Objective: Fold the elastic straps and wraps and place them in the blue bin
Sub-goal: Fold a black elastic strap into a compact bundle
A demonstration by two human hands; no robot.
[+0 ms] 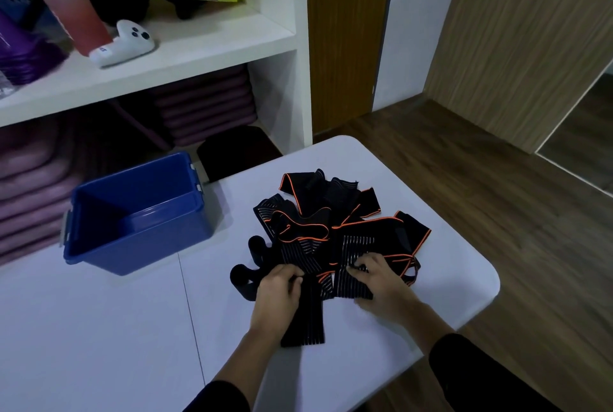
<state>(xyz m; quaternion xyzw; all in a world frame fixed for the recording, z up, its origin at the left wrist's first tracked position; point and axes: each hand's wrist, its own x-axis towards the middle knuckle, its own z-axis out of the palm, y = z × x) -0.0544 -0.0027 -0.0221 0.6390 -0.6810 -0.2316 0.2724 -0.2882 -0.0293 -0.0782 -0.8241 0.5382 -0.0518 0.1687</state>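
Evidently early: both hands, left [280,282] and right [376,274], pinch one striped wrap [308,308]; folding comes next, the blue bin [139,212] holding nothing.

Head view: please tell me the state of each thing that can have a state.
Blue plastic bin: upright, lidless, looks empty.
Pile of black elastic straps with orange edging: unfolded, tangled on the white table.
Long black ribbed strap: gripped by the left hand.
Black ribbed wrap: pinched by the right hand.
Brown wooden door: closed.
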